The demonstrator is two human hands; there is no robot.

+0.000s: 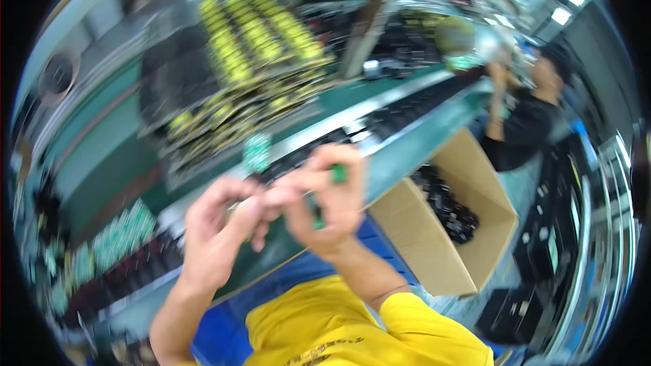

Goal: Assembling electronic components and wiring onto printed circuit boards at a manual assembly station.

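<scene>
I have the right hand (pixel 332 200) curled around a green piece (pixel 338 174), which shows in two spots between the fingers; blur hides its full shape. The left hand (pixel 218 234) has its fingers bent in and its thumb drawn up to them, but I cannot tell whether anything is pinched there. The two sets of fingertips meet, or nearly so, above the bench edge, and from this angle I can't separate contact from overlap.

To do this well, I'd steady both wrists, let the left fingers act as a fixed rest, and make only small moves with the right. I'd hold the green piece lightly and tilt the fingers so their tips come clear to my view.

Just beyond the hands a green board (pixel 258 152) sits by the row of black parts (pixel 407 112) running along the bench (pixel 400 171); I'd mind the knuckles there. Farther out are stacked trays with yellow parts (pixel 261 34), more boards (pixel 125 234) at left, and a carton (pixel 427 251) of black pieces (pixel 451 210) at right. A co-worker (pixel 522 129) is well apart, beyond the carton.
</scene>
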